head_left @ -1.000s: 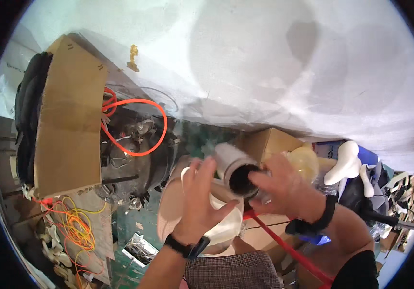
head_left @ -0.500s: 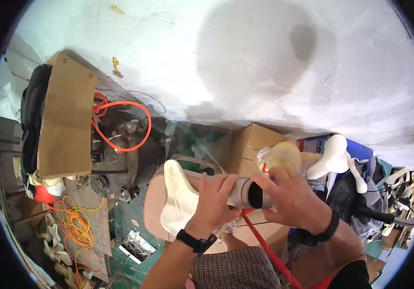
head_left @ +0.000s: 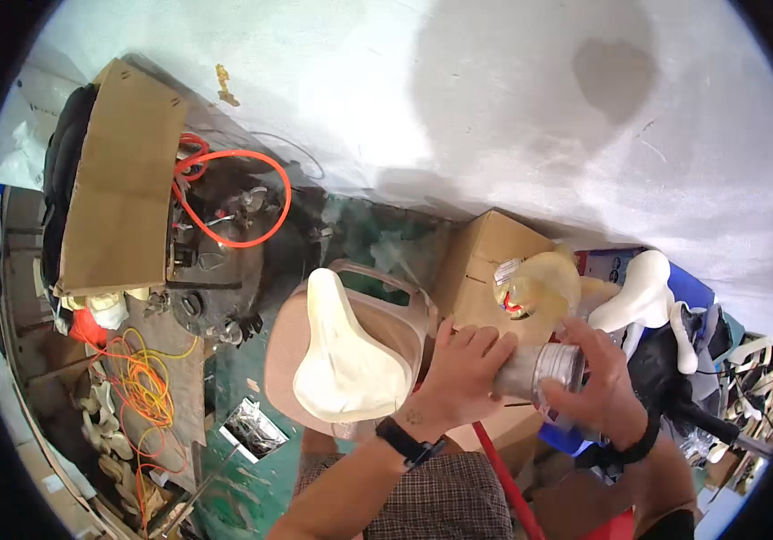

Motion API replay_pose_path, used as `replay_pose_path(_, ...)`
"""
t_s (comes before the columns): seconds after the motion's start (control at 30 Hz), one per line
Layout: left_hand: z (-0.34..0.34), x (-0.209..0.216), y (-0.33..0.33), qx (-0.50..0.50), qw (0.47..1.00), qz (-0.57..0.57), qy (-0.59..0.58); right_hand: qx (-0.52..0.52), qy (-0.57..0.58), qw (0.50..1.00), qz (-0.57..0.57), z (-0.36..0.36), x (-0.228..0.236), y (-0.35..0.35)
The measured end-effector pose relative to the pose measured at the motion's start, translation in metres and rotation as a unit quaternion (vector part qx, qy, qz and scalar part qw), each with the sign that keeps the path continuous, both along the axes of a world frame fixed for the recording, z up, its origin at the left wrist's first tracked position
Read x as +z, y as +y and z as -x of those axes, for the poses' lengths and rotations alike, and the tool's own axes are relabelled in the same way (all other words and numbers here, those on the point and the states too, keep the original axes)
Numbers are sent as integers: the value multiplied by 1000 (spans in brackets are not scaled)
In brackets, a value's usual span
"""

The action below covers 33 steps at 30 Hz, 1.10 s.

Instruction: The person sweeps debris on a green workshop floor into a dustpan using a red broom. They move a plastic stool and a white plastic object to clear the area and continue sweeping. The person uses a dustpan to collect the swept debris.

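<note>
Between my two hands is a greyish, see-through jar, lying on its side in the air. My left hand wraps round its body from the left. The fingers of my right hand curl round its ridged end, thumb in front; whether that end is capped cannot be made out. Left of the jar, a cream bare bicycle saddle lies on a pink plastic stool, nose pointing away. Beyond my hands stands a yellowed, rounded plastic container with a label.
A cardboard box stands behind the stool. At right are another white saddle and black bagged items. On the left are a tall carton, a black tank, an orange hose and tangled cords. A red bar slants below my hands.
Both hands and the jar have moved right, off the saddle's edge, uncovering it. The dark round end of the jar seen earlier is out of sight, with my right hand round that end.
</note>
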State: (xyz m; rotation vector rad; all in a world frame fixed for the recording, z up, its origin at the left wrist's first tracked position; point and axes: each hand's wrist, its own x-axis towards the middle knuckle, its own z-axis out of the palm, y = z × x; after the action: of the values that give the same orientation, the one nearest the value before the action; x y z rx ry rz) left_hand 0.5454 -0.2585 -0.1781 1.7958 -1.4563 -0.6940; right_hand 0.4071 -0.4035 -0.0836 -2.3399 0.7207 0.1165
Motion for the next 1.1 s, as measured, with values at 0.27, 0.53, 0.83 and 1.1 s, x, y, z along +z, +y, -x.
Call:
replay_pose_path(0.27,7,-10,-10,58,998,23,27,70,-36,995,65,-12,1,-3)
replay_pose_path(0.53,-18,-5,-20,205,977,20,59,39,-90,983,158,-69,-29,-27)
replay_pose_path(0.83,-75,5,161,515,847,50,119,-15,65,962,265,-97,-117,-102)
replay_pose_path(1.1,-108,-45,264,657,699,-112,261,37,-49,960,275,-51,-93,-14)
